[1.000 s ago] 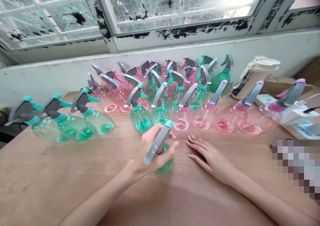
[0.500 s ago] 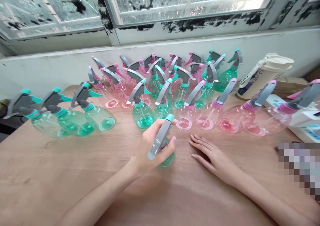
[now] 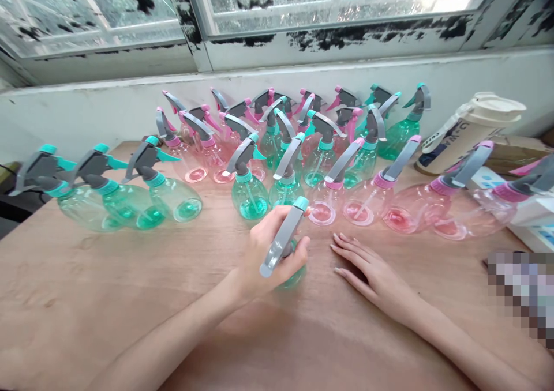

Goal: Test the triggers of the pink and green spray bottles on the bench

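Note:
My left hand (image 3: pixel 268 252) is wrapped round the neck of a green spray bottle (image 3: pixel 296 277), whose grey trigger head with a teal nozzle tip points away from me. The hand hides most of that bottle, which is upright at the middle of the table. To its right, my right hand (image 3: pixel 367 267) lies flat on the wood with its fingers stretched out, holding nothing. Just beyond the hands stand a green spray bottle (image 3: pixel 250 198) and a pink spray bottle (image 3: pixel 322 205), part of a front row.
More green spray bottles (image 3: pixel 184 198) stand at the left, and several pink ones (image 3: pixel 402 209) at the right. Further rows fill the back of the wooden table (image 3: pixel 108 281) below the window. A cream tumbler (image 3: pixel 467 131), white boxes (image 3: pixel 530 212) and a pixelated item (image 3: pixel 519 287) are on the right.
The view has shifted slightly, so the bottles at the right sit further right in the picture. Both hands keep their places; the left still grips the green spray bottle.

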Motion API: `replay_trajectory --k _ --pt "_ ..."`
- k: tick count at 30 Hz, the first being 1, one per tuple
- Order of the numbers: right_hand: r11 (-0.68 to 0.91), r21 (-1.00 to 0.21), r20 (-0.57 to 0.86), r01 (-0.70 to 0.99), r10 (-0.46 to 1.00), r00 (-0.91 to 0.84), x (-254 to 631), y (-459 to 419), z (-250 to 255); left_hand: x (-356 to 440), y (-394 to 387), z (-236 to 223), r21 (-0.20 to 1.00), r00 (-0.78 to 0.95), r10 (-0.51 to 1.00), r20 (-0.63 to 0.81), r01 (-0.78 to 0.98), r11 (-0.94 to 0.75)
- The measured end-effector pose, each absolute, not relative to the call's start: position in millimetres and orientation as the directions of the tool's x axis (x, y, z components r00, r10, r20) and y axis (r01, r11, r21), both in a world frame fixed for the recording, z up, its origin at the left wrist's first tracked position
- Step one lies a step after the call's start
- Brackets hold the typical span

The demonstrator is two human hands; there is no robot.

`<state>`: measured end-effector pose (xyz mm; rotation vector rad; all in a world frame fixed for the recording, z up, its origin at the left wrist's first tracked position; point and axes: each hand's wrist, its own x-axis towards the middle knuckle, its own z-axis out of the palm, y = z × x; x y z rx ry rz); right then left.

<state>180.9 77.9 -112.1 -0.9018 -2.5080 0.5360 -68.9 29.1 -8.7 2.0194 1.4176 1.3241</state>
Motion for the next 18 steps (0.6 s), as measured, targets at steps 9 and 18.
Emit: replay_trajectory --k 9,18 --pt "0.72 -0.481 0.261 0.501 0.663 -0.702 181 77 -112 -70 30 -13 0.684 0.072 0.852 0.519 0.563 -0.465" --pt "0.732 -0.451 0.238 0.51 0.649 -0.722 182 79 -113 -68 32 -1 0.625 0.115 0.815 0.568 0.585 -0.517"
